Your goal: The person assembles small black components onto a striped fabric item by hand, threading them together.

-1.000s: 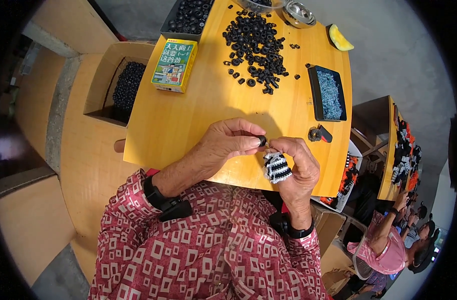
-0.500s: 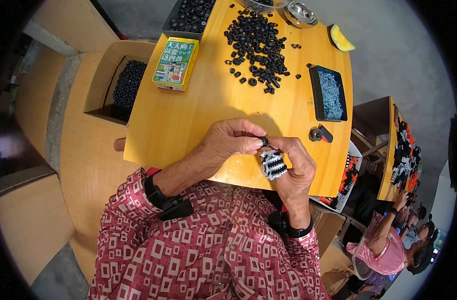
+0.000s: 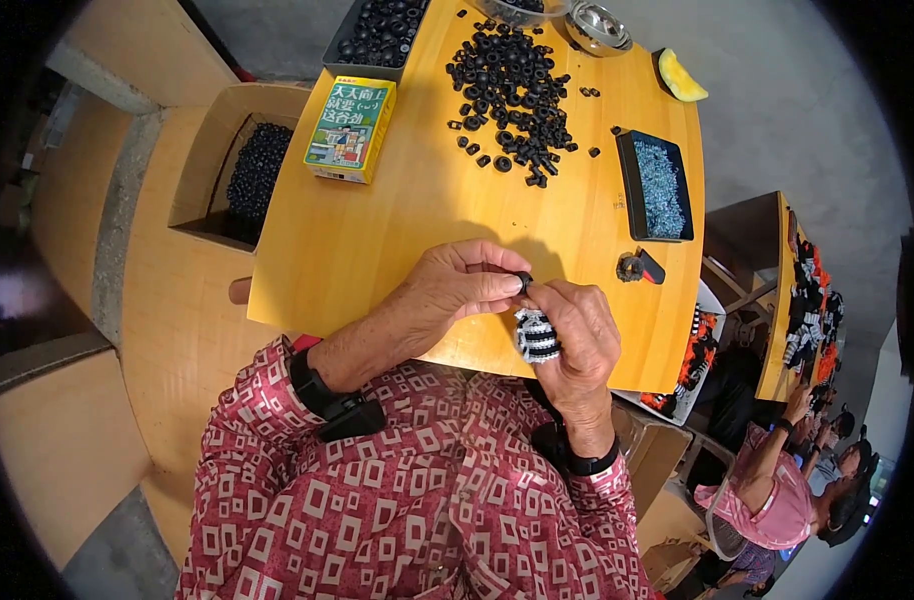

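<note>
The left hand (image 3: pixel 457 290) pinches a small black ring (image 3: pixel 524 279) against the right hand (image 3: pixel 577 335), which grips a black-and-white stack of rings (image 3: pixel 537 335) at the near edge of the counter (image 3: pixel 377 230). Since before, the stack has tipped a little more upright, and both hands stay close together.

A small assembly workshop: wooden table (image 3: pixel 397 230) heaped with black parts (image 3: pixel 512 85), parts-filled cardboard box (image 3: pixel 247 165), co-worker (image 3: pixel 777 480) alongside.
</note>
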